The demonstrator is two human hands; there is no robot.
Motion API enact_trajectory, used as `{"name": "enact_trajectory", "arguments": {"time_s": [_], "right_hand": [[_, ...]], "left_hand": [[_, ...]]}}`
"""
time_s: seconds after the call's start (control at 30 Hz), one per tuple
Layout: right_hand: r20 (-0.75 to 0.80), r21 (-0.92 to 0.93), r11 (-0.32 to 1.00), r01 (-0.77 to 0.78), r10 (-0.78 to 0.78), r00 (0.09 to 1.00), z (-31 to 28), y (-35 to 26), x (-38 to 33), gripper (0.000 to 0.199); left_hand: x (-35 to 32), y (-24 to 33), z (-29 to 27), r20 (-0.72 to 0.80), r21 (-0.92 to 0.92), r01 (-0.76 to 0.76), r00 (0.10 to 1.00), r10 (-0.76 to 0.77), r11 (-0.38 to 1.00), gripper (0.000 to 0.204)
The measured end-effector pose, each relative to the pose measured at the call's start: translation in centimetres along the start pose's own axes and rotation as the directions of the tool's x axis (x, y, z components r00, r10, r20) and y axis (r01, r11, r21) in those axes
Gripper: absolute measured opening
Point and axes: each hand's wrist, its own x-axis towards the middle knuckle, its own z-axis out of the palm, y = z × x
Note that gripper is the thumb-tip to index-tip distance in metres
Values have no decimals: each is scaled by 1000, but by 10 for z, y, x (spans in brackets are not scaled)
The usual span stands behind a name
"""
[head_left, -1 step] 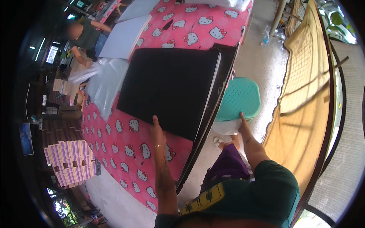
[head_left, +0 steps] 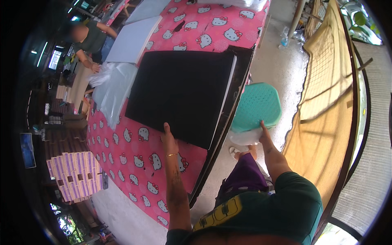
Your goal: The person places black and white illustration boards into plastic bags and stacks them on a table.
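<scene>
A large flat black board [head_left: 183, 94] lies on a table covered with a pink cartoon-cat cloth [head_left: 139, 163]. My left hand [head_left: 169, 142] rests flat on the cloth with its fingers apart, the thumb against the board's near edge. My right hand [head_left: 263, 131] reaches out past the table's edge to the rim of a teal plastic stool [head_left: 257, 106] standing on the concrete floor. A white, bag-like thing [head_left: 246, 137] sits just under that hand. Whether the fingers grip it is hidden.
Another person [head_left: 87, 38] works at the table's far left beside clear plastic sheets [head_left: 112, 87] and pale boards [head_left: 132, 38]. Stacked pink-and-white boxes [head_left: 73, 177] stand lower left. A yellow net [head_left: 326, 102] hangs on the right. A bottle [head_left: 284, 41] stands on the floor.
</scene>
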Motion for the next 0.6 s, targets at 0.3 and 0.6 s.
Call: {"name": "enact_trajectory", "arguments": {"time_s": [0.3, 0.6], "right_hand": [[51, 24, 993, -112, 110, 993, -105, 9, -89, 68], [-136, -80, 996, -28, 17, 991, -146, 34, -142, 85]], "left_hand": [[5, -3, 1, 146, -129, -25, 988, 44, 991, 52], [-5, -11, -14, 160, -82, -33, 986, 45, 996, 52]]}}
